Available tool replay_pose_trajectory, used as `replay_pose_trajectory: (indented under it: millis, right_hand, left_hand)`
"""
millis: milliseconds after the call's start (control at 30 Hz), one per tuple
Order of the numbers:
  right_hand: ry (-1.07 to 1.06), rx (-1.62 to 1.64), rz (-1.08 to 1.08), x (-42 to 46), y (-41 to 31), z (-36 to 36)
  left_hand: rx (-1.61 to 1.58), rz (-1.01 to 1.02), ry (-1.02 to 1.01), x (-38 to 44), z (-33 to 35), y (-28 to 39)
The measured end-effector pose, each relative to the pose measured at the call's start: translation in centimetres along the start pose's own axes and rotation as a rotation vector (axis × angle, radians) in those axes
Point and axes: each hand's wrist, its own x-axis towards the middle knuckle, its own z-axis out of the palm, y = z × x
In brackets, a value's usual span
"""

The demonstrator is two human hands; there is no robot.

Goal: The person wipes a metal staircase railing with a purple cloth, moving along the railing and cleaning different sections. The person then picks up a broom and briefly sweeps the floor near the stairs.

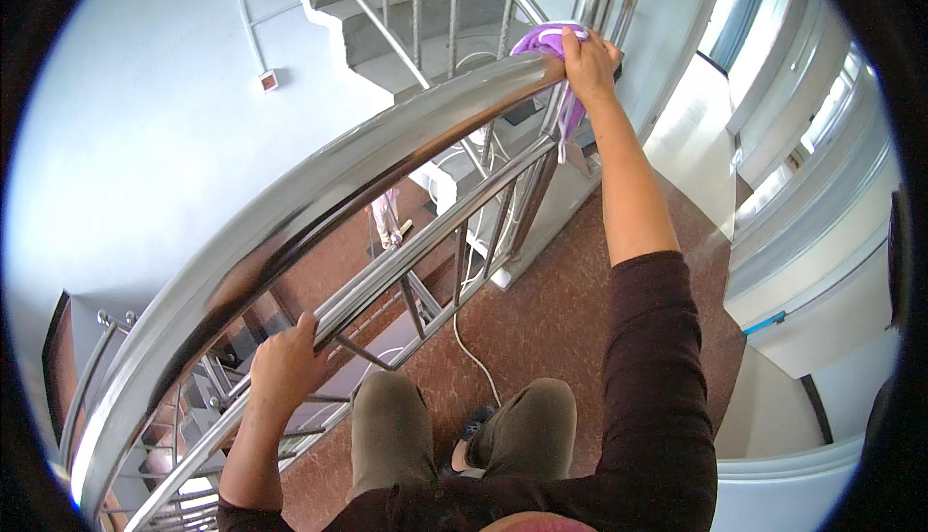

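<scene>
My right hand [591, 64] presses a purple cloth with white edging [542, 39] onto the far end of a thick polished metal handrail [290, 169]. Part of the cloth hangs down below the rail beside the post. Lower and to the left, my left hand [286, 358] grips the thinner metal rail [428, 231] that runs beneath the handrail. Its fingers wrap around the bar and are partly hidden by it.
Concrete stairs [428, 17] with metal balusters rise beyond the railing. Through the bars, a person [385, 217] stands on a lower floor. A white cable [471, 354] crosses the brown floor [551, 300] near my feet. A white door [812, 300] is at the right.
</scene>
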Motion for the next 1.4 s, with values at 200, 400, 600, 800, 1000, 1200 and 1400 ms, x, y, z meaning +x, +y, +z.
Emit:
replay_pose_trajectory:
  millis: [200, 400, 600, 800, 1000, 1200, 1400]
  right_hand:
    - [-0.070, 0.025, 0.191, -0.1, -5.4, -2.8]
    - [0.024, 0.376, 0.013, -3.9, -19.9, -8.5]
    - [0.059, 0.638, -0.186, -7.6, -36.1, -14.3]
    - [0.017, 0.732, -0.398, -10.1, -42.0, -16.6]
    - [0.184, 0.873, -0.382, -7.8, -32.8, -10.9]
    - [0.387, 0.676, -0.088, -7.1, -17.8, -4.3]
    - [0.248, 0.249, 0.029, -4.3, -3.5, -0.7]
  left_hand:
    - [-0.021, -0.033, -0.022, 0.3, -0.2, 0.4]
    - [-0.011, 0.023, 0.053, 0.2, 1.1, -0.6]
    - [0.010, 0.071, 0.058, 0.5, 1.9, -0.8]
    - [0.111, 0.360, 0.529, 2.6, 7.1, -5.6]
    - [0.030, 0.008, 0.120, -0.1, 1.5, -1.2]
    - [0.042, -0.043, 0.065, -0.3, 1.3, 0.2]
    - [0.073, -0.076, 0.038, -0.2, 0.5, 1.0]
